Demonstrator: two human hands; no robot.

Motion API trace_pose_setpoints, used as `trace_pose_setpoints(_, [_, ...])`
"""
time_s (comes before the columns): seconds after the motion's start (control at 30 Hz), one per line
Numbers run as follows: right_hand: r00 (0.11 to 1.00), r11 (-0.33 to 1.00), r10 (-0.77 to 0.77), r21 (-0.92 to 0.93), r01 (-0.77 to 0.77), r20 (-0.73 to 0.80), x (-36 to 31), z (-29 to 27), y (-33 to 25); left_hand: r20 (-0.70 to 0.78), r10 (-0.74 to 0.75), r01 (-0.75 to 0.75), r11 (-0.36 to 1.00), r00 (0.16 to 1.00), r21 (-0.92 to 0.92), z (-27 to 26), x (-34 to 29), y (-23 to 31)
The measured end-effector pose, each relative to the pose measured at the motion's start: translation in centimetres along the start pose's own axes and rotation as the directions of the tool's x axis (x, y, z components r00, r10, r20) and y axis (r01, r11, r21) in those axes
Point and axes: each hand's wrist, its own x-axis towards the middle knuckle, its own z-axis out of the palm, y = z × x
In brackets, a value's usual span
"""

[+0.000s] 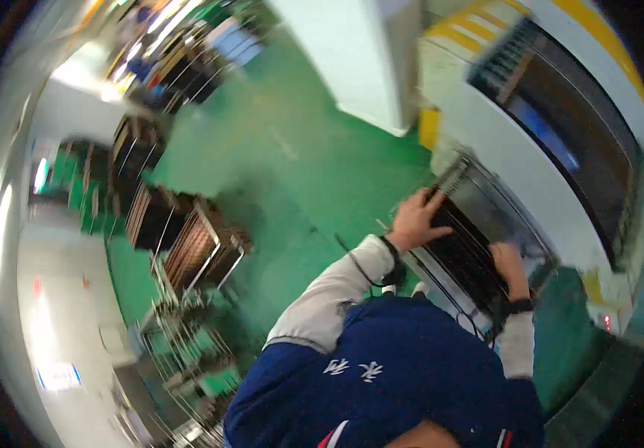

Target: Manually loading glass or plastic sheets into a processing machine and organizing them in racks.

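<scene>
A stack of thin dark panels (pixel 465 237) sits in a metal-framed rack (pixel 495 196) in front of me, beside a large machine. At the stack's far left end, my left hand (pixel 414 222) has its thumb and fingers spread over the edge of the panels. My right hand (pixel 510 266) is at the near right part of the stack with its fingers bent; blur hides whether they grip a panel. Both wrists wear dark bands, and a dark cord hangs by the left one.
The white and yellow machine (pixel 516 134) with a dark window stands close on the right. A white column (pixel 359 60) rises ahead. Racks of brown panels (pixel 195 250) and metal carts (pixel 187 343) stand on the left of the green floor (pixel 285 149).
</scene>
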Motion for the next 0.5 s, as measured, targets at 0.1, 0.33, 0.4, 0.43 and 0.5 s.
trace_pose_setpoints(0.1, [1.0, 0.998, 0.002, 0.058, -0.001, -0.024, -1.3, -0.5, -1.4, -0.042, 0.005, -0.005, 1.0, 0.999, -0.002, 1.0, -0.9, -0.9])
trace_pose_setpoints(0.33, [0.999, 0.996, -0.038, -0.076, 0.038, -0.005, -0.5, 1.7, 1.8, -0.064, 0.005, -0.006, 1.0, 0.998, -0.016, 1.3, -2.1, -1.2])
trace_pose_setpoints(0.4, [0.998, 0.995, -0.057, -0.089, 0.054, -0.033, -0.4, 1.6, 1.9, -0.124, 0.034, -0.035, 0.999, 0.992, -0.011, 1.6, -2.4, -1.2])
trace_pose_setpoints(0.43, [0.996, 0.994, -0.073, -0.086, 0.068, -0.053, -0.9, 1.4, 1.2, -0.115, 0.018, -0.021, 1.0, 0.993, -0.018, 1.4, -2.6, -1.3])
trace_pose_setpoints(0.5, [0.993, 0.994, -0.083, -0.077, 0.077, -0.081, -1.8, 1.0, 0.3, -0.088, 0.009, -0.012, 0.999, 0.996, -0.036, 0.7, -2.8, -1.2])
